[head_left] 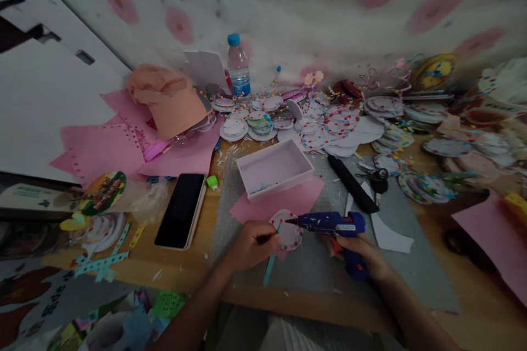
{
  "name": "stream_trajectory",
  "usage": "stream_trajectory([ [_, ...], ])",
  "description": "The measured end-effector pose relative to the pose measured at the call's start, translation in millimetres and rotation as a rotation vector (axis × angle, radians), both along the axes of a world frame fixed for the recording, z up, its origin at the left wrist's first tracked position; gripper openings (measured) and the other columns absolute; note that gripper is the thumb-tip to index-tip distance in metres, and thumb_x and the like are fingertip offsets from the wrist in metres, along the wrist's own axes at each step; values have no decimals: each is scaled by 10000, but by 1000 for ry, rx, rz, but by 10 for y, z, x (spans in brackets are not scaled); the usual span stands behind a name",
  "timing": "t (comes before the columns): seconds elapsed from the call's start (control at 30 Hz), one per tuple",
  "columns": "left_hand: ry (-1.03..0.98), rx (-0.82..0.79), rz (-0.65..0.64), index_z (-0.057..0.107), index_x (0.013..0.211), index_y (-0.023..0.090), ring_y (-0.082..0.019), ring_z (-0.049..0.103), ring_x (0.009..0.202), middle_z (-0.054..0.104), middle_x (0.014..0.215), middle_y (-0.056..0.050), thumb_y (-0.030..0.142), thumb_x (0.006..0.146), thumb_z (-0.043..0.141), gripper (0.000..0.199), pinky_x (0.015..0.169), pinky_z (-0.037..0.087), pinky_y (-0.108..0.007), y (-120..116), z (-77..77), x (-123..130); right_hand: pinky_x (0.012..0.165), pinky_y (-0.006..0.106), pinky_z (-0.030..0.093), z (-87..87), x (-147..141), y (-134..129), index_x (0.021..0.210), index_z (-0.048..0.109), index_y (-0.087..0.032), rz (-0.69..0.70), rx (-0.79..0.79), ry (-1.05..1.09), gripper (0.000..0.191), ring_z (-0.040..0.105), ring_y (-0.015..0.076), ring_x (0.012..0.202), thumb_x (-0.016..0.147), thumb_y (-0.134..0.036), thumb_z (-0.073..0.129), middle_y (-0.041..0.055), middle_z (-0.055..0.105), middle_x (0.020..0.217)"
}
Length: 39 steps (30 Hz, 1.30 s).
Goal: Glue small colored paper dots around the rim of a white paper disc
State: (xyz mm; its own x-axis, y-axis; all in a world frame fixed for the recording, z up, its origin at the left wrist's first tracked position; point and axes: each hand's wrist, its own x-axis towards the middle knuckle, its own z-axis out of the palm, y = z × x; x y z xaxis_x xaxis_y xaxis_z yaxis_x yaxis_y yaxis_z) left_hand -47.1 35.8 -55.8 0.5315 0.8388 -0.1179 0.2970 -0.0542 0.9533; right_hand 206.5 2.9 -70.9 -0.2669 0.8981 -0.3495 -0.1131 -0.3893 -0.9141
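Gripping hands: right around blue glue gun, left pinching round white red-dotted paper disc.

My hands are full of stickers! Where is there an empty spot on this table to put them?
The grey mat is bare below the glue gun, between the left hand and right hand. Bare wood also shows between the phone and the mat. The back, around the water bottle and paper discs, is crowded.
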Motion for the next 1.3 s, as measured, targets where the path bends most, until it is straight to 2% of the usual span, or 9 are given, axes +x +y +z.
stream_trajectory([
  [0.37, -14, 4, -17, 345, 518, 167, -79, 283, 522, 284, 539, 48, 254, 826, 475, 346, 487, 200, -222, -4, -5, -8, 549, 282, 411, -109, 48, -40, 659, 660, -169, -36, -40, -48, 370, 515, 153, 564, 680, -539, 659, 41, 621, 618],
  [0.7, -3, 29, -17, 392, 508, 155, -79, 294, 517, 292, 535, 49, 255, 841, 481, 359, 489, 204, -222, -4, -28, -27, 539, 280, 405, -35, 1, -17, 616, 647, -176, -58, -35, -66, 383, 515, 156, 561, 650, -556, 674, 40, 618, 603],
  [1.0, 16, 10, -25, 446, 524, 144, -80, 311, 520, 309, 538, 44, 285, 847, 481, 354, 487, 212, -215, -4, -40, -22, 532, 275, 397, -111, 34, -33, 653, 649, -174, -36, -54, -44, 369, 503, 147, 554, 666, -542, 670, 35, 614, 612],
  [1.3, -12, 20, -30, 315, 527, 170, -78, 278, 525, 274, 544, 53, 244, 838, 490, 364, 494, 193, -222, -6, -48, -31, 535, 286, 391, -95, 31, -31, 661, 655, -173, -34, -48, -35, 352, 502, 153, 548, 677, -524, 669, 36, 615, 594],
])
